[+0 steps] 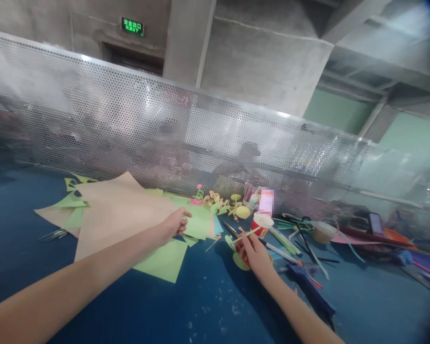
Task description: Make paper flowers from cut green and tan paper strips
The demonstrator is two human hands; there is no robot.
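My left hand (175, 223) is over light green paper sheets (197, 217), just right of a large beige paper sheet (118, 215). Its fingers are loosely bent and apart, and nothing shows in them. My right hand (254, 253) is closed on a thin green paper stem (250, 235) with rounded leaf shapes at its left. Below those fingers lies a round yellow-green paper piece (241, 262), partly covered by the hand. A red and white paper cup (261, 224) stands just behind the right hand. A dark pointed tool (231, 228) lies to its upper left.
Small paper flowers (219, 201) stand along the perforated metal screen (129, 119). A lit phone (266, 200) leans behind the cup. Pens, strips and a dark blue-handled tool (310, 286) lie at right. Green offcuts (73, 203) and thin metal tools (55, 234) are at left.
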